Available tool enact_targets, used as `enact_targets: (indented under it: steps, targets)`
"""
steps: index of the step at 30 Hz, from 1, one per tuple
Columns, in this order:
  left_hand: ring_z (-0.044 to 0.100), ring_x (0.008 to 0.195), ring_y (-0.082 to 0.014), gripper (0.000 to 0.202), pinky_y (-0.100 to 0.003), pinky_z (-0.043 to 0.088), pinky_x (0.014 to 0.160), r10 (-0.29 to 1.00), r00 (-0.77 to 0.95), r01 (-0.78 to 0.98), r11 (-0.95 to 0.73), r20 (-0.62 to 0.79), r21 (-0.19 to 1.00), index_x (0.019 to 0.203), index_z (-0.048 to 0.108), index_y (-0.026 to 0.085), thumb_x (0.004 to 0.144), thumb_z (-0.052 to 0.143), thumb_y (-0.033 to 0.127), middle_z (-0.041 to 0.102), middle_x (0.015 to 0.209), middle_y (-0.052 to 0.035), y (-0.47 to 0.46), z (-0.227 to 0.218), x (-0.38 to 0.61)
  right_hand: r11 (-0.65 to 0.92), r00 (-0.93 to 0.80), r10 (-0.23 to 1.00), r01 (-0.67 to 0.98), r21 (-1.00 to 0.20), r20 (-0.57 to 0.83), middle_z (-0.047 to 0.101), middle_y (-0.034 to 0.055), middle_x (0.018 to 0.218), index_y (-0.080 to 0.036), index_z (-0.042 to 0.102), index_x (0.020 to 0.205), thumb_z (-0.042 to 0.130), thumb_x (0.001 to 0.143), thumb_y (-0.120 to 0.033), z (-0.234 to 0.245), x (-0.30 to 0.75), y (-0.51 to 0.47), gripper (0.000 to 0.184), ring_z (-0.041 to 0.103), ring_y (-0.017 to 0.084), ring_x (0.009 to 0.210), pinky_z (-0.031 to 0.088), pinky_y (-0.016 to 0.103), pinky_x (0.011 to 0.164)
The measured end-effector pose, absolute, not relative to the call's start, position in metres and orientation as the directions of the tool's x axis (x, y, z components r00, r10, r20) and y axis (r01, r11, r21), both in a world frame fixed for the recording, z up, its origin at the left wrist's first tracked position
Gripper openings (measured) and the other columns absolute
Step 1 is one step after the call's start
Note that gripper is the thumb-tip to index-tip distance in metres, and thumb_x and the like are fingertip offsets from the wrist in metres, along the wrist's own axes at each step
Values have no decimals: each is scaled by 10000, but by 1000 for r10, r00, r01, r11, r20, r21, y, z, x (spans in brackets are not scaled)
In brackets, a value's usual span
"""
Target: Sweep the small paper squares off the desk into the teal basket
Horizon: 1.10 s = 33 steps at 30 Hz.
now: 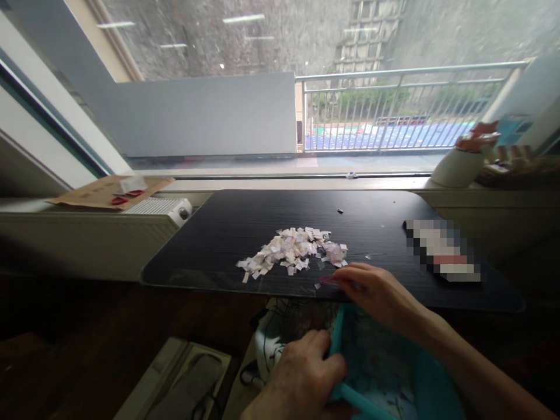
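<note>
A loose pile of small white paper scraps [291, 248] lies on the black tabletop [188, 239]. Just in front of it, my right hand [376, 291] pinches a thin, see-through pinkish piece [328, 280] flat against the table near its front edge; its exact kind is unclear. A small clear scrap [317, 286] lies beside that piece. Below the edge, my left hand [304, 370] has its fingers closed round the rim of a teal plastic bin [363, 401]. Pale bits show dimly inside the bin, under my right forearm.
A blurred-out flat object [441, 251] lies at the table's right. Behind are a window sill with a white pot [457, 163], and a radiator [160, 209] with brown paper [105, 189] at left. An open box [184, 379] stands on the floor.
</note>
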<state>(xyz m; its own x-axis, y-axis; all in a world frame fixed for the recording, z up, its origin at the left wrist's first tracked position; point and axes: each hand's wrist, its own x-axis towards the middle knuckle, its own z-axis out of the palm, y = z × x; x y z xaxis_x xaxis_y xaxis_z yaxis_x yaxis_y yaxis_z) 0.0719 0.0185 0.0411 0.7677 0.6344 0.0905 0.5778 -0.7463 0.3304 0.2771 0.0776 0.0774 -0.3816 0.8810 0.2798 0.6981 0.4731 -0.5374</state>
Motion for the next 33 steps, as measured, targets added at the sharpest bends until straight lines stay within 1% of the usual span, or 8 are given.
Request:
enact_targets:
  steps: [3,6,9,14,20,25,31,33]
  targets:
    - [511,777,-215,345,-262,380,575,602,795,543,-758,69,361,775,573,208,687,763,482,496,811,-15,21,38,74,471,-384,882,697,-540,275,687,6,840,-269,693,1000,479,901,-240,79,276,75,238,615,125,717,446,205,632]
    - [513,774,-214,348,-265,385,584,597,800,538,-761,66,363,775,573,206,678,775,473,504,818,-18,21,39,75,458,-306,879,752,-474,365,697,20,947,-269,685,1034,484,898,-243,76,275,89,244,626,148,818,458,230,706]
    - [512,767,-207,342,-261,381,587,633,768,576,-750,98,325,766,572,207,674,789,454,501,818,-13,19,44,74,445,-289,877,789,-423,383,700,34,985,-256,680,1047,480,896,-245,73,275,98,251,633,162,841,466,249,730]
    - [508,766,-210,347,-263,377,579,633,770,574,-739,74,352,764,568,207,669,792,453,503,815,-14,20,46,72,465,-368,885,724,-509,286,699,12,937,-266,671,1051,479,886,-197,76,281,86,262,632,140,784,467,219,689]
    - [502,777,-218,317,-263,377,571,600,800,546,-739,17,395,771,573,208,675,775,433,496,815,-17,25,43,77,400,-273,912,750,-527,305,685,29,899,-230,673,1024,486,885,-210,76,288,75,234,617,151,749,456,237,666]
    - [505,800,-222,312,-270,394,594,605,796,553,-733,9,395,795,582,211,676,781,419,500,837,-17,24,47,77,434,-387,896,662,-611,217,675,12,874,-244,673,975,480,887,-199,83,287,59,217,610,130,729,454,210,646]
    - [511,822,-225,312,-278,402,617,622,783,567,-725,17,391,810,580,205,695,781,414,515,877,-28,23,53,72,441,-327,897,691,-573,296,678,20,920,-256,677,1012,486,882,-195,81,278,72,239,615,148,794,457,221,674]
    - [515,818,-226,317,-279,401,616,633,774,584,-717,5,382,792,579,204,682,791,413,520,865,-28,23,53,71,446,-348,895,678,-584,280,678,21,908,-251,680,996,488,881,-200,80,276,71,229,618,148,794,458,215,661]
